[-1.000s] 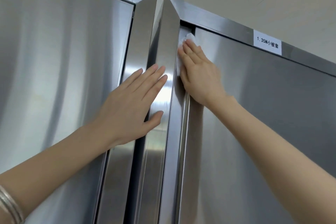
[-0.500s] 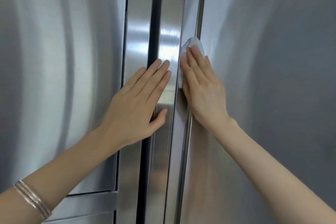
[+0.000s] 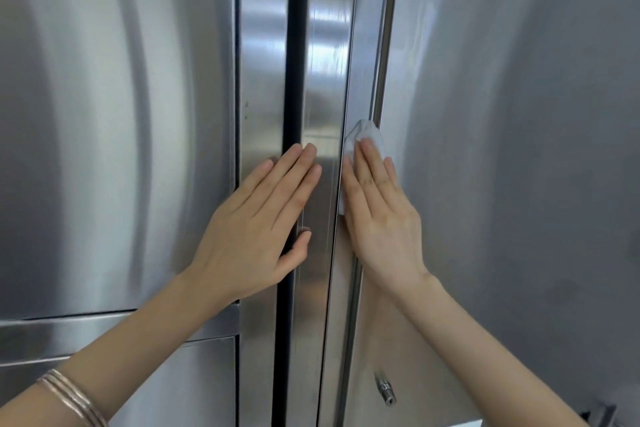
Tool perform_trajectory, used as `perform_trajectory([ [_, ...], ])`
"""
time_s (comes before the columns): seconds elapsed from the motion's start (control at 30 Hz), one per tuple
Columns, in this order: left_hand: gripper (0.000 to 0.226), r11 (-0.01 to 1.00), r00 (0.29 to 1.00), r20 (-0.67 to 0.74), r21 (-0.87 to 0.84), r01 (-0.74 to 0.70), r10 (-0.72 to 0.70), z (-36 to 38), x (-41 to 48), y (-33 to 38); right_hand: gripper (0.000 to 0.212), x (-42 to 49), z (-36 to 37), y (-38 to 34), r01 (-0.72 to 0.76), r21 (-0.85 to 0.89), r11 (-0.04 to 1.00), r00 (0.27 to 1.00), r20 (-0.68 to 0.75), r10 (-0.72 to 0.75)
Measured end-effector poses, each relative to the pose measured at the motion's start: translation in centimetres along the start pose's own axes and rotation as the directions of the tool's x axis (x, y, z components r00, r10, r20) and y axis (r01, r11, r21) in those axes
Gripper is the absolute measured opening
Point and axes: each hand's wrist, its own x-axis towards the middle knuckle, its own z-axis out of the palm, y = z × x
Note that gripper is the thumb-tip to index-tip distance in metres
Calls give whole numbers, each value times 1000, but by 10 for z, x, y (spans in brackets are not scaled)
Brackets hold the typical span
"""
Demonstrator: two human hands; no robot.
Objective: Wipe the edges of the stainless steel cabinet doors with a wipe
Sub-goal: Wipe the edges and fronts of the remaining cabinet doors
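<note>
The right hand (image 3: pixel 377 215) lies flat, fingers straight and close together, pointing toward 11 o'clock. It presses a white wipe (image 3: pixel 367 134) against the left edge of the right cabinet door (image 3: pixel 519 149). Most of the wipe is trapped beneath the fingers. A crumpled corner sticks out past the fingertips at 12 o'clock, and a thin sliver shows along the index-finger side at 9 o'clock. Whether the thumb hooks under the wipe cannot be told; it is hidden behind the hand. The wipe sits on the narrow angled edge strip (image 3: pixel 360 45), touching the rounded vertical rail (image 3: pixel 385 45) that runs up the door at the wipe's 1 o'clock.

The left hand (image 3: pixel 256 218) rests just beside the right one, at its 9 o'clock, apart from the wipe and holding nothing. Its palm and straight fingers lie flat on the steel, fingers aimed at 1 o'clock and the thumb spread toward 3 o'clock. It spans the dark gap (image 3: pixel 294 45) between the two cabinets. Its fingertips reach the bright frame panel (image 3: pixel 323 80) right of the gap.

The left cabinet door (image 3: pixel 104 114) fills the view from 9 to 11 o'clock. Thin metal bangles (image 3: pixel 72 399) circle the left wrist at 7 o'clock. A small lock cylinder (image 3: pixel 384 390) juts from the right door at 5 o'clock, below the right forearm.
</note>
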Motion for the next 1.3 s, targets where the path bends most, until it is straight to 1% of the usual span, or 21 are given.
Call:
perform_trajectory([
  [0.1,66,1000,1000,-1,-16,-5,5,-1,1,-1,40,-53,-5,-14,49,-14,999,995,84,-47],
  [0.17,66,1000,1000,10,-22,-12,12,-2,1,-2,42,-68,-10,-16,76,-7,997,988,137,-74],
  [0.23,66,1000,1000,23,-19,-14,15,-2,0,-1,41,-55,-9,-10,58,8,998,993,107,-59],
  [0.33,68,1000,999,35,-14,-16,16,-2,0,-1,35,-19,-1,-1,6,47,999,1000,4,-6],
  [0.37,68,1000,999,34,-14,-15,16,-3,0,-1,34,-16,1,-2,-6,54,999,1000,-13,7],
  [0.43,68,1000,999,31,-20,-19,20,-2,0,-2,36,-32,4,-9,-22,60,998,1000,7,21],
  [0.53,68,999,999,23,-12,-32,32,-1,1,-4,40,-77,1,-22,-9,74,997,996,89,3],
  [0.57,68,999,999,19,-1,-34,34,-1,0,-3,40,-86,0,-23,4,103,995,995,102,-15],
  [0.63,68,999,999,12,11,-36,36,-1,0,-3,37,-86,-6,-16,28,176,984,996,74,-41],
  [0.77,67,999,1000,-2,-6,-31,31,1,-1,-2,23,-74,-14,-3,78,284,956,996,11,-85],
  [0.83,67,1000,1000,-7,-8,-29,28,2,-1,-2,17,-70,-15,-3,85,304,949,996,-23,-82],
  [0.93,67,1000,1000,-13,-11,-26,25,2,-1,-2,13,-67,-12,-6,93,282,955,995,-56,-80],
  [0.97,67,1000,1000,-14,-9,-23,23,2,-2,-2,13,-65,-10,-7,92,289,953,995,-64,-76],
  [1.0,67,1000,1000,-15,-6,-21,20,2,-2,-2,13,-64,-7,-8,61,318,946,996,-77,-39],
  [1.07,67,1000,1000,-13,1,-19,19,2,-1,-1,21,-55,-6,-12,-57,410,910,993,-70,94],
  [1.1,68,1000,1000,-12,3,-21,21,2,-1,-1,23,-50,-6,-12,-79,426,901,993,-48,109],
  [1.13,68,1000,1000,-13,4,-22,22,2,-1,-1,23,-44,-7,-11,-87,418,904,994,-26,108],
  [1.17,67,1000,1000,-15,5,-24,24,2,-1,-1,23,-40,-8,-9,-72,365,928,997,-7,80],
  [1.23,67,1000,999,-20,7,-26,26,2,-1,-1,24,-39,-12,-4,-12,292,956,1000,-1,13],
  [1.3,66,1000,999,-20,6,-27,27,2,-1,-2,32,-40,-18,0,33,232,972,998,47,-45],
])
